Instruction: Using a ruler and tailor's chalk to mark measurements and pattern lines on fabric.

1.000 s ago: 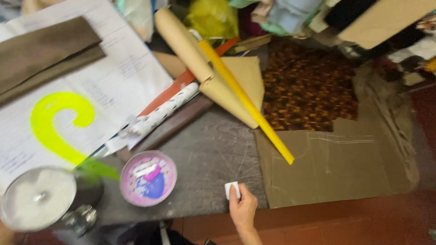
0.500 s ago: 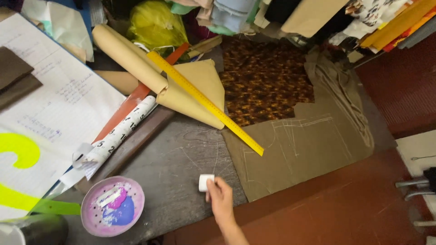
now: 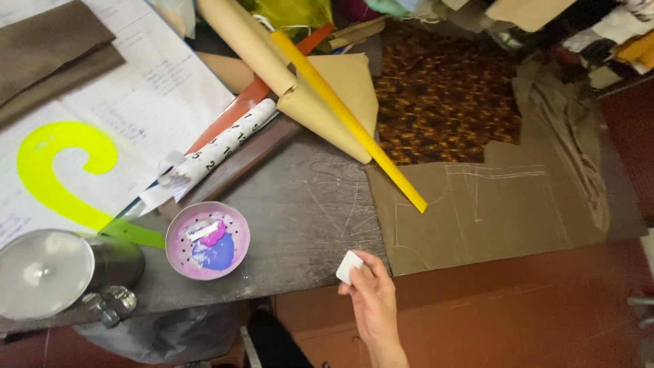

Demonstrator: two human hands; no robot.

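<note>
My right hand comes up from the bottom edge and pinches a small white piece of chalk at the front edge of the grey worktable. The chalk sits just left of an olive fabric piece that carries white chalk lines. A long yellow ruler lies slanted across the table, its lower end on that fabric. My left hand is out of view.
A pink bowl with coloured chalk pieces stands left of the hand. A metal cylinder, a neon yellow curve template, white pattern paper, a numbered roll, rolled brown paper and brown patterned cloth crowd the table.
The view swung right, then back left, so the metal cylinder shows again. My right hand stays at the table's front edge with the chalk in it.
</note>
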